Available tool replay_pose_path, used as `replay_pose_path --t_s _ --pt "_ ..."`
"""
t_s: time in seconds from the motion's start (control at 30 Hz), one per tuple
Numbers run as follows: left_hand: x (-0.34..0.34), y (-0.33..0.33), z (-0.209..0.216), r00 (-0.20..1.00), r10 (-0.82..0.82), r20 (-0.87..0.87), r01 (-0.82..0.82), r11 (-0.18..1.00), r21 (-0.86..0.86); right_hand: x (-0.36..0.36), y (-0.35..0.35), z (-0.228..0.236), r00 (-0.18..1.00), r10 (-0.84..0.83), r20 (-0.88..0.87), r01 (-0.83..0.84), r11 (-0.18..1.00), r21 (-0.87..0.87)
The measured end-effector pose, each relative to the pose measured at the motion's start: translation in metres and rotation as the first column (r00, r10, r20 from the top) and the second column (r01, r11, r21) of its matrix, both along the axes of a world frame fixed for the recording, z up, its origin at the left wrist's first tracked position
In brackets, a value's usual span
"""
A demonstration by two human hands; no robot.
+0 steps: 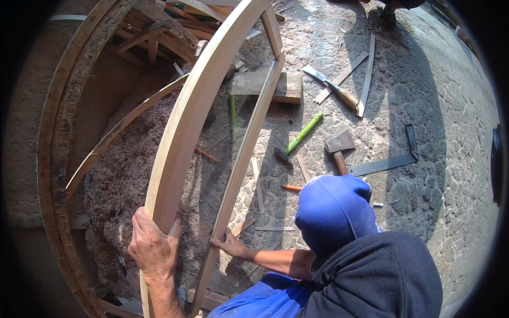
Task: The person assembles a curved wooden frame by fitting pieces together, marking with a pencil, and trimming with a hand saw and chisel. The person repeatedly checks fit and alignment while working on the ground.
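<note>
Timber frame (183,122), top centre to lower left-centre, in a grasp

Far left: a weathered curved beam (50,143) arcs downward. Lower left-centre: the left hand (154,246) grips the frame's broad curved board, thumb against its right face; the right hand lies outside the view, its state impossible to tell. Lower centre: a co-worker's hand (233,246) touches the narrower rail. Centre to right, on rough ground: green-handled hammer (305,133), chisel (334,87), hatchet (340,142) and dark L-shaped square (384,164).

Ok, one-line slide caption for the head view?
Left hand grips a curved wooden frame, a co-worker's hand on its other rail, hammer and hatchet on the ground.
</note>
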State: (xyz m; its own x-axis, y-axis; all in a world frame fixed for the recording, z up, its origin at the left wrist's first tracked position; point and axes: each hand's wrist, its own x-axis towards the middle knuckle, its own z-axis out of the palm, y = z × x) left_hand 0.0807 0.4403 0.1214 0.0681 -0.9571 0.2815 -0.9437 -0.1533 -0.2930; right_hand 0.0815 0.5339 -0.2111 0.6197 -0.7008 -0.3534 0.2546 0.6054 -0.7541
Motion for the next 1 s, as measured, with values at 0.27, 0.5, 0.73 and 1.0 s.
replay_pose_path --t_s 0.27,0.5,0.73,1.0 --pt "0.022 0.015 -0.009 0.997 -0.064 0.037 0.062 0.997 0.036 0.025 0.012 -0.021 1.0 -0.014 -0.003 0.014 1.0 -0.006" --pt "0.029 0.027 -0.011 1.0 -0.022 0.019 0.021 0.999 0.044 0.035 0.024 -0.023 0.999 0.046 -0.001 -0.045 0.998 0.045" --pt "0.054 0.045 -0.023 0.995 -0.082 0.05 0.081 0.997 0.014 0.037 0.037 -0.029 0.988 -0.008 0.157 -0.023 0.98 0.198" --pt "0.06 0.053 -0.032 1.0 -0.027 -0.008 0.027 0.999 0.039 0.032 0.033 -0.033 0.979 0.034 0.204 -0.068 0.984 0.166"
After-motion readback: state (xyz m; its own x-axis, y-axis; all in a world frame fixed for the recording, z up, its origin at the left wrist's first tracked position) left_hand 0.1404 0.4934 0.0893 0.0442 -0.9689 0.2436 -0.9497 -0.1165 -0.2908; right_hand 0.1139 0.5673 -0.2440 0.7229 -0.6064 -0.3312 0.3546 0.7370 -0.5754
